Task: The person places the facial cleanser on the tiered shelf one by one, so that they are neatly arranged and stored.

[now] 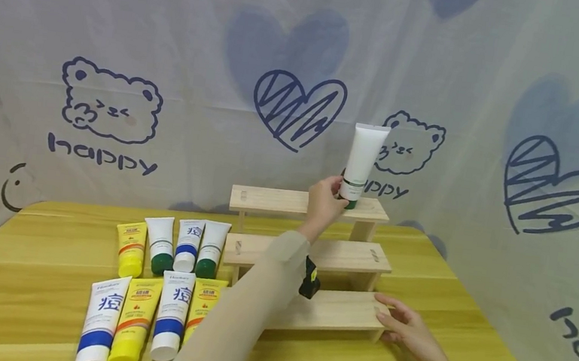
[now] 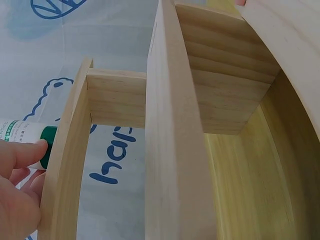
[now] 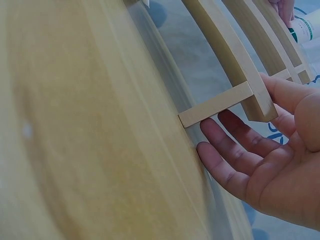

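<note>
My left hand (image 1: 328, 202) grips a white tube with a green cap (image 1: 365, 154) near its cap end. The tube stands cap down over the right part of the top step of a three-step wooden rack (image 1: 271, 199). In the left wrist view, the green cap (image 2: 48, 145) is right at the top board, with the left thumb on it. My right hand (image 1: 412, 331) holds the right end of the lowest step. In the right wrist view, the board's end (image 3: 260, 107) lies between its thumb and fingers, fingertips at the support leg (image 3: 217, 105).
Left of the rack, two rows of tubes lie on the wood-grain table (image 1: 29, 269): yellow tubes (image 1: 137, 318), white tubes with blue bands (image 1: 104, 320) and white tubes with green caps (image 1: 159, 243). A printed curtain (image 1: 203, 43) hangs behind and at the right. My left forearm partly covers the rack.
</note>
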Action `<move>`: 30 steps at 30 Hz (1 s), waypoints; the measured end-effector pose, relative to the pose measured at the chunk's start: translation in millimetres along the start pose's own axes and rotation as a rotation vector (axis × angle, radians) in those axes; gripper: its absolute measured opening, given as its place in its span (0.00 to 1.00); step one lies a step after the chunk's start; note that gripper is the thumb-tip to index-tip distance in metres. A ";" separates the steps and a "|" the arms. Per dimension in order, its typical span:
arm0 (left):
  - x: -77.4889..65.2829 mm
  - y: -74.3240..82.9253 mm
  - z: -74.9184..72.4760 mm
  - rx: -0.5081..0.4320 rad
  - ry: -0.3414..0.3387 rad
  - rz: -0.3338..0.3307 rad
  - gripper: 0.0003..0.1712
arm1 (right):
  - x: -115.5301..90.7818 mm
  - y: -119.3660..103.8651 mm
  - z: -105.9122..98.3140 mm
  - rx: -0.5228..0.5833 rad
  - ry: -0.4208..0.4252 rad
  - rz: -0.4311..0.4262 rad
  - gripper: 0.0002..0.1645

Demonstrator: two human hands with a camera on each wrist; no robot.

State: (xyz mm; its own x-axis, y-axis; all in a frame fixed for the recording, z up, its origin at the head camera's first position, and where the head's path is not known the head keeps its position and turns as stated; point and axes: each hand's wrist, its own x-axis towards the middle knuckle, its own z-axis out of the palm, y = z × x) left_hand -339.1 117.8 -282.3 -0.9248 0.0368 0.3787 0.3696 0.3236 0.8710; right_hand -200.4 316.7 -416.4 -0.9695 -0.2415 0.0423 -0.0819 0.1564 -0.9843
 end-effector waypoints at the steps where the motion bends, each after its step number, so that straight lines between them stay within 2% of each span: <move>1: 0.1 -0.4 -0.6 -0.003 -0.005 -0.004 0.27 | 0.3 0.2 0.3 0.000 0.002 -0.002 0.27; 11: -0.3 -1.0 -8.4 -0.040 -0.059 -0.060 0.28 | 0.3 2.0 0.3 0.007 0.013 0.003 0.21; 20: -2.8 -2.1 -29.6 -0.148 -0.163 -0.026 0.20 | 0.9 2.5 -0.6 0.069 -0.030 -0.009 0.20; 30: -11.8 -3.6 -57.3 -0.141 -0.171 0.038 0.13 | 0.8 1.3 0.9 0.080 -0.031 -0.003 0.20</move>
State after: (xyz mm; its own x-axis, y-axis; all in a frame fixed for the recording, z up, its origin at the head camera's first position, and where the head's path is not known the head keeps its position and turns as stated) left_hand -324.3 62.1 -272.0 -0.9075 0.2103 0.3636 0.4020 0.1841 0.8969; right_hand -201.1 315.8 -417.8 -0.9615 -0.2716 0.0411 -0.0647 0.0786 -0.9948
